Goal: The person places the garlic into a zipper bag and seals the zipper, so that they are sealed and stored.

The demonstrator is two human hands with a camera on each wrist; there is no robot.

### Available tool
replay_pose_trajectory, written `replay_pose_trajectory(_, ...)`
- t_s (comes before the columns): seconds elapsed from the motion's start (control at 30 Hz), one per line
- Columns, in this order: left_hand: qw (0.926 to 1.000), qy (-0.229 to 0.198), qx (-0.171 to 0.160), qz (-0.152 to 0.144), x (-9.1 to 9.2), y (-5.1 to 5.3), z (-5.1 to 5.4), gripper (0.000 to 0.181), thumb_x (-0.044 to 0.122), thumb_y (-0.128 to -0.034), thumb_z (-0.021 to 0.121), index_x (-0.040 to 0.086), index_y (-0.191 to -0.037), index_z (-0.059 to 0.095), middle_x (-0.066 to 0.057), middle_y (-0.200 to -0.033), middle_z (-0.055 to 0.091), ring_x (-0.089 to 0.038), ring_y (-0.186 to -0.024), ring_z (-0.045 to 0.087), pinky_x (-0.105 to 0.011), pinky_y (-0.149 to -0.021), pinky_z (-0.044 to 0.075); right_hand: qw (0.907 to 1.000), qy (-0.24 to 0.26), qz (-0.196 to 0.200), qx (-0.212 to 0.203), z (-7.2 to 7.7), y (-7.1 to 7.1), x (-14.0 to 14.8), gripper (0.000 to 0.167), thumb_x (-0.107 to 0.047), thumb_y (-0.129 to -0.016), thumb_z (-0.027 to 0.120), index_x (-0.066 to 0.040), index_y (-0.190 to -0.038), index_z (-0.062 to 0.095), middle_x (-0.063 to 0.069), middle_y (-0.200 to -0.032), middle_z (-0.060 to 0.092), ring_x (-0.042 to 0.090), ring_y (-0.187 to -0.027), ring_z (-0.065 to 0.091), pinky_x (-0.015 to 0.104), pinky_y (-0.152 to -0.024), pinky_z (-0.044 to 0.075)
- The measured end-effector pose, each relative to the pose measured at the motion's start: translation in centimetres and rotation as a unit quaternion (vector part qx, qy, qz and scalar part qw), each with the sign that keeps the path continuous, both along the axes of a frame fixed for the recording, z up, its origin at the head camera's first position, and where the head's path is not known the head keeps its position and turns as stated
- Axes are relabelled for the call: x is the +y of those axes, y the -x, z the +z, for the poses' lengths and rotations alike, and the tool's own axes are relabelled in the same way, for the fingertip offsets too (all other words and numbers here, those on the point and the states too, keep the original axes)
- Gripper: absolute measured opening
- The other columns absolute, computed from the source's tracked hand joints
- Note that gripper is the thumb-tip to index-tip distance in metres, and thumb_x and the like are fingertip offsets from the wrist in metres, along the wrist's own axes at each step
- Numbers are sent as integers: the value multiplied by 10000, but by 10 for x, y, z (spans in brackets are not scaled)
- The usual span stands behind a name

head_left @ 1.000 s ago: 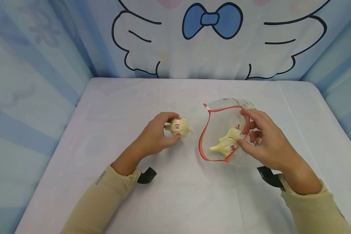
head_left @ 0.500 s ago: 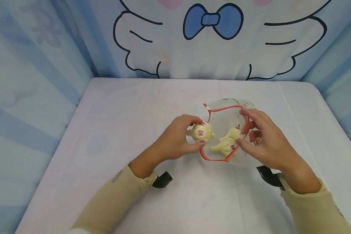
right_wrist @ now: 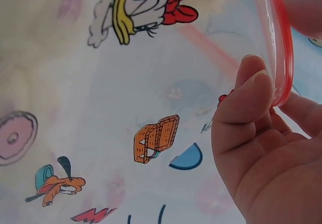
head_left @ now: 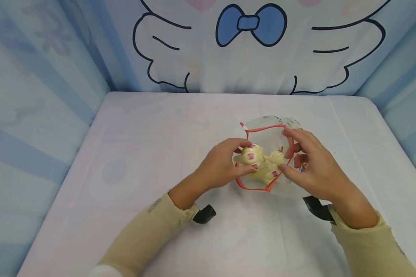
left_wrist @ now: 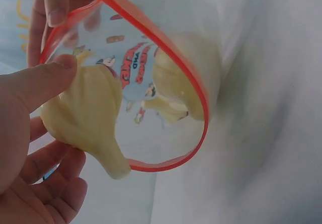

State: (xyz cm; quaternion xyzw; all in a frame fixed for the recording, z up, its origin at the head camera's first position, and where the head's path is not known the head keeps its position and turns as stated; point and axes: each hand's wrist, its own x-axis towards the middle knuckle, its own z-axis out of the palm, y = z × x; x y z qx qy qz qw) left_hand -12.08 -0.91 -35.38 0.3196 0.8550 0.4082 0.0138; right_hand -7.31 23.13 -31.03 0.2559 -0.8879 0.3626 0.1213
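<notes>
My left hand pinches a pale yellow garlic bulb with small purple marks between thumb and fingers. It holds the bulb at the open mouth of a clear plastic bag edged in red. Other garlic lies inside the bag; in the left wrist view this garlic shows through the clear wall. On the opposite side, my right hand pinches the bag's red rim, keeping the mouth apart. The right wrist view shows cartoon prints on the bag, with thumb and fingers at its edge.
A white cloth covers the table under the bag. Behind it hangs a pale blue curtain with a bow print, and another curtain runs along the left side. Dark wrist mounts sit at both cuffs.
My left hand has carried the garlic bulb rightward from beside the bag to its mouth, where the bulb now overlaps the garlic inside. My right hand has stayed at the rim.
</notes>
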Motion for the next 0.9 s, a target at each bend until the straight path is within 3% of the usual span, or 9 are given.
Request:
replay_pose_trajectory(0.27,9983,299,317,380,10,0,-4,565,329,-856,818,76,-1314,604,-39,-1272,622,-164,-1101,589,-250,-908,484,10000,17,41,17,1,1,-1,800,126,-743,779,10,-1461,445,114,-1296,508,63,-852,498,115,-657,449)
replay_pose_trajectory(0.37,9957,450,640,497,13,-3,-5,559,339,-862,811,69,-1307,608,-48,-1256,634,-183,-1121,584,-267,-942,476,10000,15,60,6,1,1,-2,804,127,-745,776,12,-1465,439,120,-1305,505,45,-859,495,114,-660,449)
replay_pose_trajectory(0.5,9937,508,910,421,15,-8,-4,544,325,-874,799,47,-1301,610,-65,-1250,643,-205,-1120,598,-282,-947,483,10000,12,78,14,1,0,-2,804,129,-743,774,17,-1464,437,126,-1304,505,44,-859,492,111,-663,451)
replay_pose_trajectory(0.73,9934,530,985,256,20,-10,-5,537,308,-892,780,27,-1315,606,-63,-1247,658,-193,-1138,611,-259,-961,479,9999,13,106,32,1,1,-2,794,136,-741,769,28,-1455,439,151,-1289,510,46,-854,496,113,-657,454)
replay_pose_trajectory(0.9,9922,555,1086,248,24,-8,-9,522,296,-900,768,14,-1307,605,-68,-1186,676,-175,-1056,628,-254,-890,503,9999,24,118,66,1,1,-2,796,139,-736,771,33,-1453,442,164,-1293,509,44,-851,496,119,-653,452)
